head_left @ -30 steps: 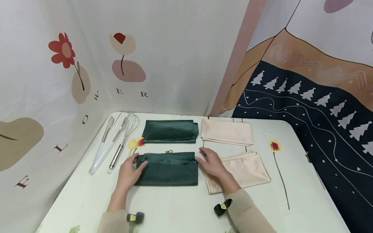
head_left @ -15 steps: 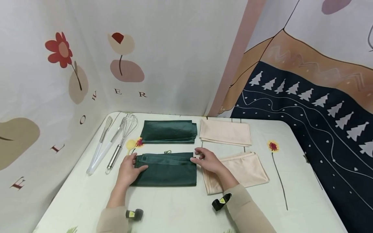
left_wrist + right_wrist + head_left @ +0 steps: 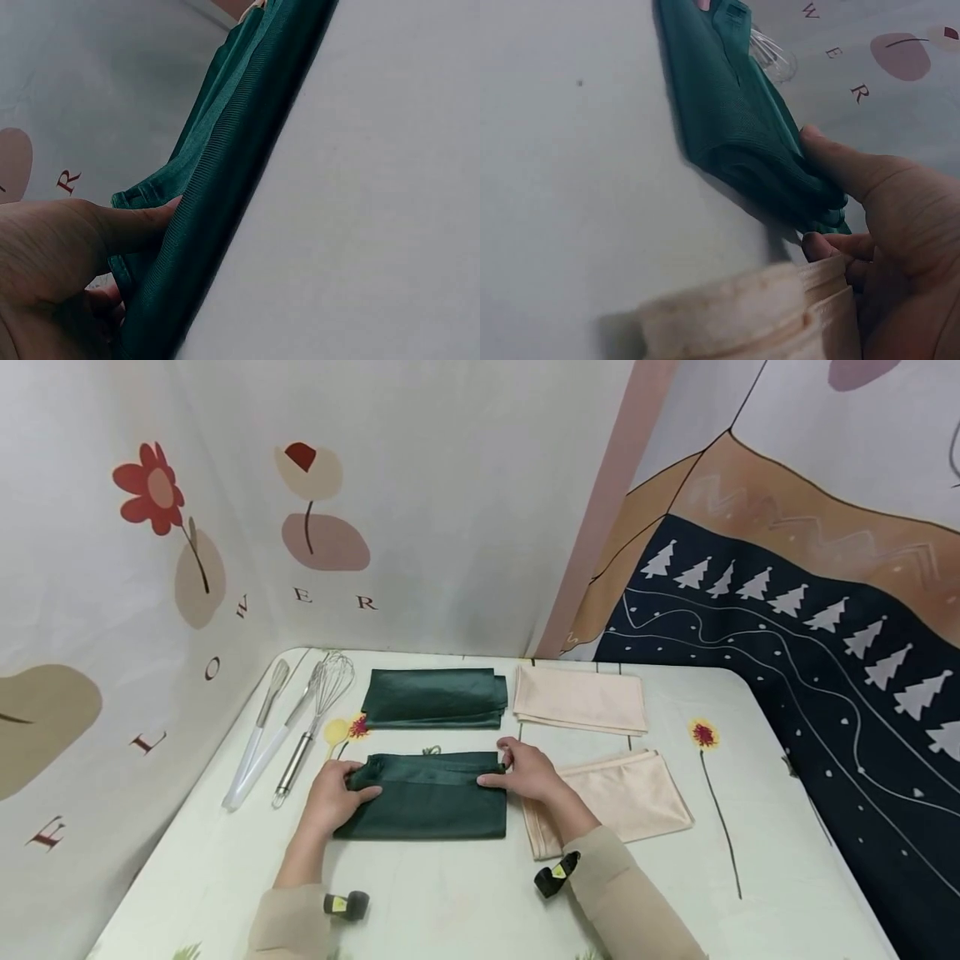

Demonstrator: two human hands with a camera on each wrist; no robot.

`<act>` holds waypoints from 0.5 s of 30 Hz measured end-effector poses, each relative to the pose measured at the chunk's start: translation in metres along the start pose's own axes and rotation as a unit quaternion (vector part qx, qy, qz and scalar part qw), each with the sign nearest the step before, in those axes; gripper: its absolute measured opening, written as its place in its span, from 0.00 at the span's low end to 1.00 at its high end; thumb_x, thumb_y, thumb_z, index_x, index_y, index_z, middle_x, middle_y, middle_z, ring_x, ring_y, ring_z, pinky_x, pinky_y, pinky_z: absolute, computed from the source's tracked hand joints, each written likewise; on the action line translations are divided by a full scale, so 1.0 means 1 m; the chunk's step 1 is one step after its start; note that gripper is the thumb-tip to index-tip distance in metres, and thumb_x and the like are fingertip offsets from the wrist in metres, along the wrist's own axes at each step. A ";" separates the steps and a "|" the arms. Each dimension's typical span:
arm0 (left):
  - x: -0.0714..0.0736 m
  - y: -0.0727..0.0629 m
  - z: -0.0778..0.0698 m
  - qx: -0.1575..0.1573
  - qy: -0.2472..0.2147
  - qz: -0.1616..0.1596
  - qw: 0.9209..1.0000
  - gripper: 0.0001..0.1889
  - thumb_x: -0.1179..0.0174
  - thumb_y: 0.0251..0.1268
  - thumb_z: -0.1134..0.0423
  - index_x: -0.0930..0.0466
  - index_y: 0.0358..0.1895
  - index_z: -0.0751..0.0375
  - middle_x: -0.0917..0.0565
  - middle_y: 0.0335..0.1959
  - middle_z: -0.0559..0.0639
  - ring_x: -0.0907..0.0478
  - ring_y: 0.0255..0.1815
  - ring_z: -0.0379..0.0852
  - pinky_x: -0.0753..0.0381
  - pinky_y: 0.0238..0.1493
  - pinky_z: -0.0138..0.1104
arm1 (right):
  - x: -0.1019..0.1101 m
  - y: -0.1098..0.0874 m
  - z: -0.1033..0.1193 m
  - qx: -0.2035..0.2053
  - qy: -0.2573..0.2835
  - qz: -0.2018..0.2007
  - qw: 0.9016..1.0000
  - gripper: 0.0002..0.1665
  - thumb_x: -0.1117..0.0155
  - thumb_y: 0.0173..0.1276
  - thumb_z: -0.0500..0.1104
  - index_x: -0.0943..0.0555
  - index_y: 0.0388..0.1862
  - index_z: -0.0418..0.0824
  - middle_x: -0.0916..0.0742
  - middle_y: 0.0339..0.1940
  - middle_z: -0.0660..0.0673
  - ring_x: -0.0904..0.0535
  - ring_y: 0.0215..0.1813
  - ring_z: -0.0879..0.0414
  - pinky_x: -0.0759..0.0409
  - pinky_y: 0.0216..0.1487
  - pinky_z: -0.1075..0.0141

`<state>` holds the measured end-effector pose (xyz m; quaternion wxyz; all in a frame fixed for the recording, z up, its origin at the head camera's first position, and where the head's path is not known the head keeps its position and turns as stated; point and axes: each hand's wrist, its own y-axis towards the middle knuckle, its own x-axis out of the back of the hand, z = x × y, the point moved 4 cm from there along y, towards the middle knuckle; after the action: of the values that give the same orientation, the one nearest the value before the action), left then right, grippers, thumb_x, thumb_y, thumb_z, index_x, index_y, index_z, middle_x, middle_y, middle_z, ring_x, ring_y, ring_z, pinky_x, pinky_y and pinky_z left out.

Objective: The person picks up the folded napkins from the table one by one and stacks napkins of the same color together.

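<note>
A folded dark green cloth [image 3: 435, 806] lies on the table nearest the person, with a small green cord showing past its far edge. My left hand [image 3: 335, 793] holds its upper left corner, thumb on top and fingers under the edge. In the left wrist view the left thumb [image 3: 139, 225] presses over the green layers. At the opposite end my right hand [image 3: 528, 772] pinches the upper right corner. The right wrist view has the right thumb [image 3: 840, 157] on top of the layers and the other fingers curled at the edge, above a folded peach cloth [image 3: 622, 797].
A second folded green cloth [image 3: 435, 697] and a second peach cloth [image 3: 581, 700] lie in the back row. To the left are a whisk [image 3: 315, 727] and a pair of tongs [image 3: 262, 743]. Printed curtains surround the white table [image 3: 435, 902].
My right hand has moved slightly left, from beside the near green cloth onto its right corner, the thumb now over it. The left hand keeps its place, and the corner there is bunched up a little.
</note>
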<state>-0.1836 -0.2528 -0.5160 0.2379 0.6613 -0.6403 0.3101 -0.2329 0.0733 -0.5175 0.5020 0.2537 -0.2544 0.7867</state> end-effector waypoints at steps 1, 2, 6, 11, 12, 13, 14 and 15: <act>0.000 0.000 0.000 -0.002 -0.003 -0.004 1.000 0.25 0.27 0.60 0.65 0.22 0.56 0.78 0.24 0.53 0.72 0.26 0.55 0.68 0.27 0.59 0.59 | 0.000 0.001 0.000 -0.005 0.002 0.002 1.000 0.40 0.23 0.61 0.57 0.25 0.65 0.39 0.24 0.33 0.50 0.34 0.29 0.57 0.33 0.37 0.61; 0.000 -0.001 -0.001 -0.002 -0.007 -0.006 1.000 0.25 0.27 0.60 0.65 0.22 0.55 0.78 0.24 0.52 0.71 0.25 0.54 0.67 0.26 0.58 0.58 | 0.000 0.001 0.000 -0.008 0.007 0.004 1.000 0.39 0.22 0.60 0.57 0.24 0.64 0.39 0.24 0.32 0.49 0.34 0.29 0.56 0.33 0.37 0.61; -0.003 -0.003 -0.001 0.002 -0.033 -0.002 0.999 0.18 0.27 0.59 0.67 0.22 0.48 0.72 0.20 0.44 0.64 0.24 0.45 0.59 0.24 0.49 0.49 | -0.001 0.000 -0.001 -0.013 0.014 0.014 1.000 0.29 0.19 0.57 0.54 0.19 0.51 0.40 0.25 0.29 0.49 0.33 0.30 0.56 0.32 0.38 0.61; -0.006 -0.005 0.001 0.008 -0.065 0.002 0.998 0.14 0.27 0.59 0.69 0.24 0.41 0.65 0.24 0.32 0.53 0.31 0.36 0.50 0.31 0.39 0.38 | -0.002 -0.003 0.001 0.019 0.020 0.016 1.000 0.23 0.19 0.57 0.51 0.17 0.45 0.41 0.24 0.33 0.50 0.31 0.34 0.56 0.29 0.39 0.62; -0.006 -0.005 0.002 0.008 -0.070 0.001 0.998 0.14 0.27 0.59 0.70 0.25 0.40 0.65 0.24 0.31 0.52 0.32 0.35 0.50 0.32 0.38 0.38 | -0.002 -0.003 0.001 0.027 0.035 0.019 0.999 0.22 0.20 0.58 0.50 0.17 0.45 0.41 0.24 0.33 0.50 0.31 0.33 0.56 0.29 0.38 0.62; -0.006 -0.005 0.002 0.009 -0.073 0.000 0.997 0.14 0.27 0.59 0.70 0.25 0.40 0.64 0.25 0.30 0.51 0.33 0.34 0.49 0.33 0.37 0.37 | -0.002 -0.003 0.002 0.032 0.056 0.023 0.998 0.20 0.20 0.59 0.48 0.18 0.45 0.41 0.23 0.32 0.49 0.31 0.32 0.55 0.29 0.37 0.63; -0.006 -0.005 0.003 0.009 -0.077 -0.001 0.997 0.14 0.27 0.59 0.70 0.25 0.40 0.64 0.25 0.29 0.51 0.33 0.33 0.49 0.33 0.37 0.37 | -0.002 -0.004 0.003 0.038 0.079 0.029 0.996 0.18 0.21 0.61 0.47 0.18 0.44 0.41 0.23 0.31 0.49 0.31 0.32 0.56 0.29 0.37 0.63; -0.006 -0.005 0.003 0.009 -0.080 -0.001 0.997 0.14 0.27 0.59 0.70 0.25 0.40 0.64 0.24 0.29 0.51 0.33 0.33 0.48 0.33 0.36 0.37 | -0.003 -0.004 0.004 0.043 0.106 0.037 0.993 0.17 0.22 0.62 0.45 0.19 0.43 0.40 0.22 0.32 0.49 0.31 0.31 0.56 0.29 0.36 0.63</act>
<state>-0.1782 -0.2505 -0.5219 0.1804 0.6868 -0.6537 0.2616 -0.2280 0.0702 -0.5162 0.4850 0.1807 -0.1748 0.8376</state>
